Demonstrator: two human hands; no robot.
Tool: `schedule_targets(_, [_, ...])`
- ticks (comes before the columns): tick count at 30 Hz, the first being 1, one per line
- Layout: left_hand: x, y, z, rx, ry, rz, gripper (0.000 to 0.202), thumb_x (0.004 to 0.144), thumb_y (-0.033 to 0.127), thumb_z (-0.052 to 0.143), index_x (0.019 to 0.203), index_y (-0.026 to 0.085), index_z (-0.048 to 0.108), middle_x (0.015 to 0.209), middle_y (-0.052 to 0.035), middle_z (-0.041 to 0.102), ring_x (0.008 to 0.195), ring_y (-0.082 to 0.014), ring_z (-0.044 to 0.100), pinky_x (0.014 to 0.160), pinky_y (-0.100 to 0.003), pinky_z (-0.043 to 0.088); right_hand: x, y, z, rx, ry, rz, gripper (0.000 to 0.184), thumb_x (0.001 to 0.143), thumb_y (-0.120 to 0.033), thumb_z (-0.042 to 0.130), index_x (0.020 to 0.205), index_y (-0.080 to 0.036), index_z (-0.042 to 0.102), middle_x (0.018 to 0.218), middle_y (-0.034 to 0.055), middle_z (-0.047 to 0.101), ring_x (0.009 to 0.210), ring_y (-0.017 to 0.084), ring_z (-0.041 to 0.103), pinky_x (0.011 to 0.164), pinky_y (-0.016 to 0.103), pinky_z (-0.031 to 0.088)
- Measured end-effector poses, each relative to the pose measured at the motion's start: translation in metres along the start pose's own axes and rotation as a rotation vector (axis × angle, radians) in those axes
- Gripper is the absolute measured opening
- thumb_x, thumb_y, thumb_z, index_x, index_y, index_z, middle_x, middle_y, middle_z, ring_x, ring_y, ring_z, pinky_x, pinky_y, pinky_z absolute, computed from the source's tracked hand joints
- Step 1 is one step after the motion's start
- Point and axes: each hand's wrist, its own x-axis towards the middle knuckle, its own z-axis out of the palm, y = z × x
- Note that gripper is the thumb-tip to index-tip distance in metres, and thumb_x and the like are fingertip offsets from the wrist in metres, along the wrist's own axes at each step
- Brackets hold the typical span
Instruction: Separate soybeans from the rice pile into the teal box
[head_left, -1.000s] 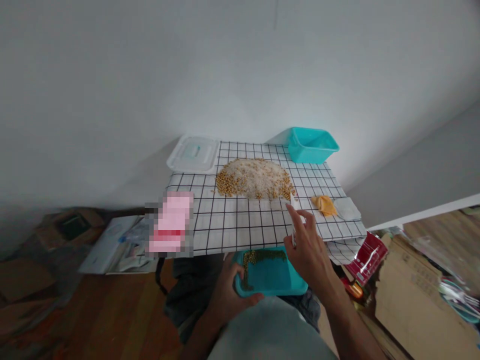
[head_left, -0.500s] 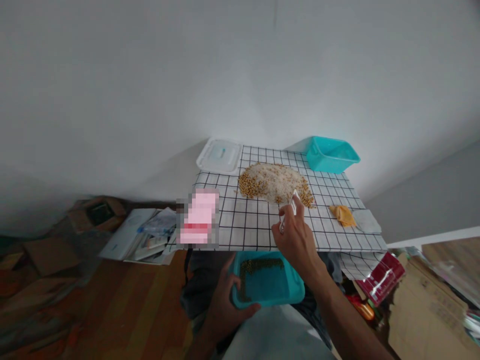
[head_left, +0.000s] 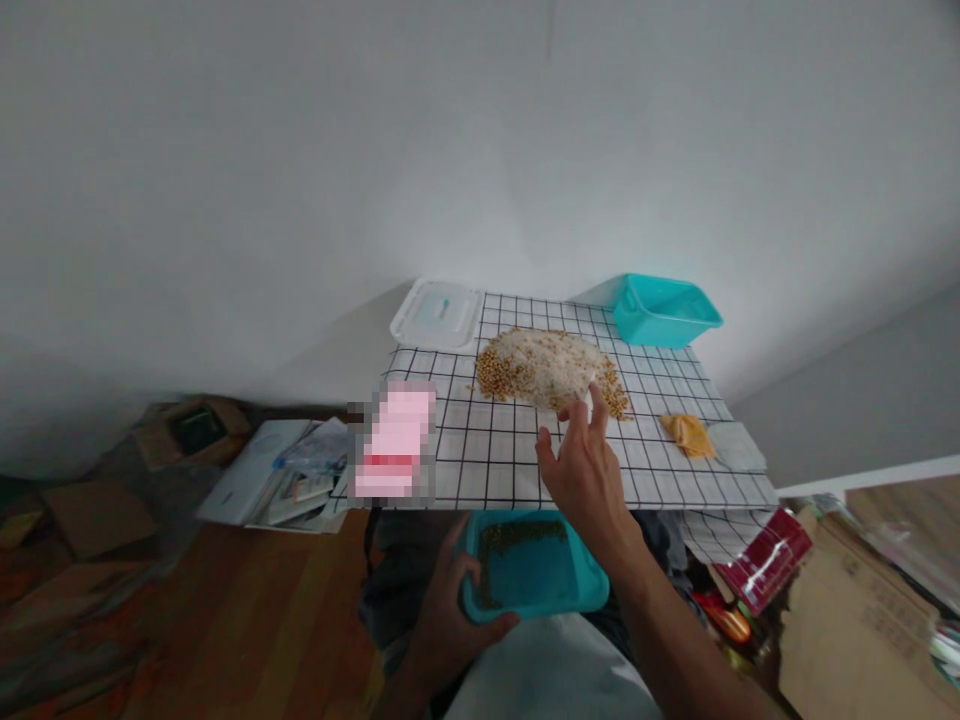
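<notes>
A turquoise tub (head_left: 536, 607) is tilted below the table's front edge, with small dark-greenish grains along its far and left sides. My left hand (head_left: 457, 600) grips the tub's left rim, thumb across the near edge. Over the near right side of a mixed pile (head_left: 547, 365) of white, rice-like grains and golden beans, my right hand (head_left: 585, 460) reaches out with thumb and fingers apart. A small pale tip shows at its fingertips against the pile. I see nothing between thumb and forefinger; the palm side is hidden.
A second turquoise tub (head_left: 664, 315) stands at the back right of the grid-patterned tabletop (head_left: 487, 455). At the back left lies a clear lid (head_left: 435, 318). A blurred pink item (head_left: 397, 440), a yellow cloth (head_left: 688, 436) and a pale sheet (head_left: 736, 445) lie near the edges.
The fingers of my right hand have spread, and the white object seen in them earlier no longer shows between thumb and fingers. The left hand and its tub have hardly moved.
</notes>
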Motion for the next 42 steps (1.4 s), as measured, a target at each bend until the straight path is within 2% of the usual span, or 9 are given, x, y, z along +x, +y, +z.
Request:
schedule_targets(7, [0.013,0.002,0.017,0.019,-0.103,0.045,0.047,0.07,0.046,0.082,0.088,0.024,0.045,0.16,-0.0169,0.029,0.145,-0.0371,0.038,0.107,-0.051,0.045,-0.021,0.025,-0.012,0.152,0.077,0.036,0.016,0.095,-0.016,0.043,0.11,-0.02,0.042,0.147,0.0242,0.036,0.133,0.037,0.048,0.082,0.048,0.057])
schedule_targets(11, [0.02,0.012,0.026,0.01,-0.14,0.049,0.049,0.067,0.044,0.085,0.088,0.024,0.046,0.158,-0.0158,0.033,0.144,-0.0373,0.039,0.106,-0.05,0.046,-0.033,0.039,-0.024,0.234,0.204,0.01,0.014,0.092,-0.013,0.045,0.102,-0.023,0.04,0.136,0.0204,0.046,0.135,0.034,0.045,0.097,0.053,0.049])
schedule_targets(13, [0.023,0.016,0.029,0.002,-0.143,0.07,0.049,0.066,0.045,0.085,0.087,0.024,0.046,0.156,-0.0161,0.035,0.143,-0.0372,0.041,0.105,-0.049,0.047,-0.038,0.051,-0.036,0.307,0.218,0.013,0.014,0.092,-0.015,0.049,0.098,-0.024,0.04,0.131,0.0172,0.049,0.125,0.031,0.052,0.092,0.047,0.051])
schedule_targets(17, [0.025,0.019,0.035,0.006,-0.151,0.099,0.05,0.067,0.048,0.084,0.087,0.024,0.046,0.156,-0.0185,0.036,0.144,-0.0391,0.039,0.108,-0.052,0.045,-0.043,0.088,-0.066,0.619,0.025,0.109,0.018,0.094,-0.021,0.056,0.097,-0.026,0.039,0.126,0.0105,0.053,0.076,0.015,0.058,0.06,0.028,0.05])
schedule_targets(23, [0.027,0.022,0.041,0.033,-0.174,0.109,0.049,0.068,0.049,0.084,0.086,0.024,0.046,0.156,-0.0199,0.037,0.149,-0.0397,0.032,0.109,-0.052,0.042,-0.027,0.146,-0.098,0.813,-0.022,0.18,0.027,0.091,-0.028,0.069,0.095,-0.027,0.042,0.081,-0.0024,0.057,0.057,0.012,0.048,0.047,0.021,0.04])
schedule_targets(28, [0.029,0.029,0.041,0.015,-0.18,0.115,0.05,0.067,0.05,0.084,0.086,0.024,0.046,0.156,-0.0205,0.036,0.149,-0.0389,0.033,0.108,-0.049,0.044,-0.001,0.17,-0.104,0.821,-0.07,0.128,0.031,0.088,-0.03,0.073,0.101,-0.028,0.045,0.092,-0.0001,0.067,0.066,0.013,0.062,0.053,0.021,0.048])
schedule_targets(33, [0.029,0.032,0.039,0.009,-0.189,0.11,0.049,0.067,0.05,0.084,0.086,0.023,0.048,0.158,-0.0207,0.033,0.15,-0.0401,0.029,0.111,-0.052,0.041,0.027,0.171,-0.101,0.566,-0.382,-0.093,0.045,0.093,-0.035,0.065,0.136,-0.029,0.052,0.119,0.0076,0.072,0.096,0.022,0.071,0.077,0.033,0.058])
schedule_targets(36, [0.027,0.03,0.039,0.018,-0.179,0.114,0.049,0.067,0.05,0.084,0.086,0.023,0.049,0.159,-0.022,0.033,0.15,-0.0412,0.029,0.111,-0.054,0.04,0.042,0.163,-0.097,0.359,-0.495,-0.224,0.027,0.097,-0.036,0.058,0.119,-0.027,0.07,0.111,0.0048,0.076,0.094,0.021,0.072,0.075,0.03,0.057])
schedule_targets(42, [0.022,0.028,0.039,0.016,-0.159,0.083,0.05,0.064,0.049,0.086,0.087,0.023,0.049,0.16,-0.0219,0.033,0.15,-0.041,0.031,0.11,-0.055,0.042,0.079,0.151,-0.077,0.397,-0.593,-0.34,0.027,0.097,-0.033,0.054,0.114,-0.024,0.073,0.113,0.0049,0.076,0.103,0.02,0.07,0.088,0.034,0.056])
